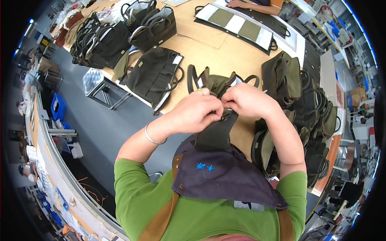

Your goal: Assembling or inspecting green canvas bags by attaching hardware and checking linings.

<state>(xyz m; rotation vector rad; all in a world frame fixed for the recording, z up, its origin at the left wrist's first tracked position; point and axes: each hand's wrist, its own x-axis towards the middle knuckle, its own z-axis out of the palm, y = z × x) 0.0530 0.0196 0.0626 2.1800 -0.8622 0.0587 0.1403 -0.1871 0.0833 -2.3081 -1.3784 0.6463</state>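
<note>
A dark olive handbag [214, 134] leans against my apron at the table's near edge, its lighter green lining showing beyond my hands. My left hand [198, 111] is closed on the bag's upper edge, fingers curled and pinched. Close beside it, my right hand [247, 99] also pinches the bag's edge, thumb and fingers pressed together. The fingertips of both hands almost meet. Whether some small part lies between them is hidden. One dark handle [191, 80] of the bag stands up beyond my left hand.
Finished-looking dark bags [108, 40] crowd the table's far left, and one bag [153, 76] lies flat nearer. More bags [283, 76] are piled at my right. Flat bag panels [237, 26] lie at the back, by a co-worker's hand [237, 4]. A stool [100, 86] stands left.
</note>
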